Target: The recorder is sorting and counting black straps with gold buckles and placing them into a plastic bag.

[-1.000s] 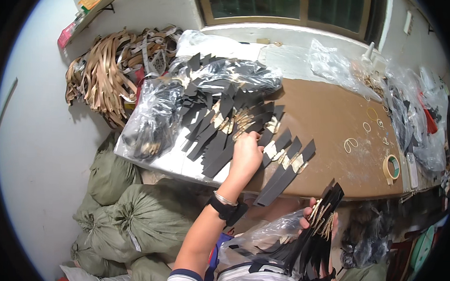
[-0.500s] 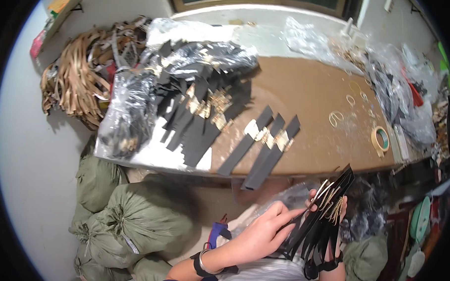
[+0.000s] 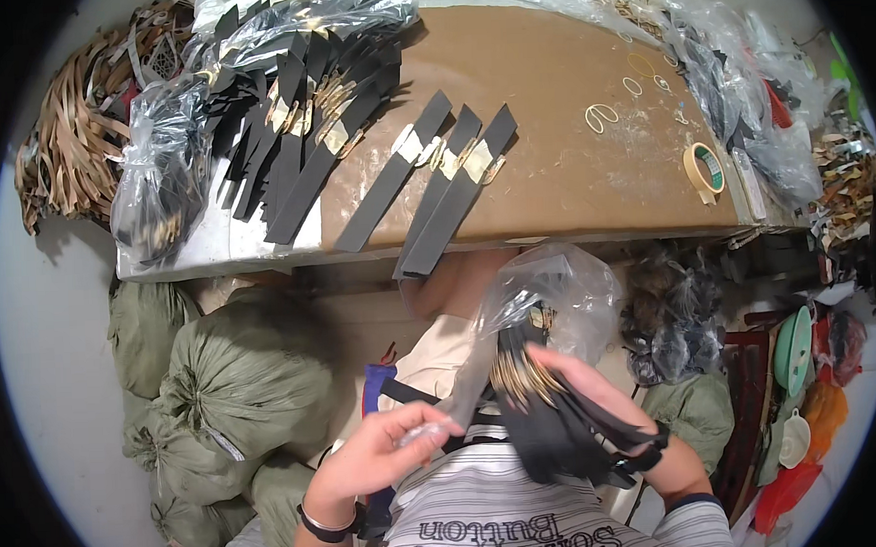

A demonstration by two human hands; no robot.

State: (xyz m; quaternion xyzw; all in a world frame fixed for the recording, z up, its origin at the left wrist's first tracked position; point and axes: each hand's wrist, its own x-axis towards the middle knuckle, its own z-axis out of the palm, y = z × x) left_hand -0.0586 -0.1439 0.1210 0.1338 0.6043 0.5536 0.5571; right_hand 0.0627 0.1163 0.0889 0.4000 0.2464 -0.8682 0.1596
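Table (image 3: 550, 163), brown-topped, is fronted by a clear plastic bag (image 3: 578, 278). A bundle of black straps (image 3: 545, 443) is overlapped at its upper end by the bag. The bag's edge is pinched by the left hand (image 3: 386, 451), thumb and fingers closed; the bundle is touched by the right hand (image 3: 596, 388), fingers extended, but blurred, so its grip cannot be told. Gold chains (image 3: 519, 383) are bunched across the bundle.

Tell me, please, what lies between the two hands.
The head view shows part of a clear bag and black straps with gold strands between the left hand and right hand.
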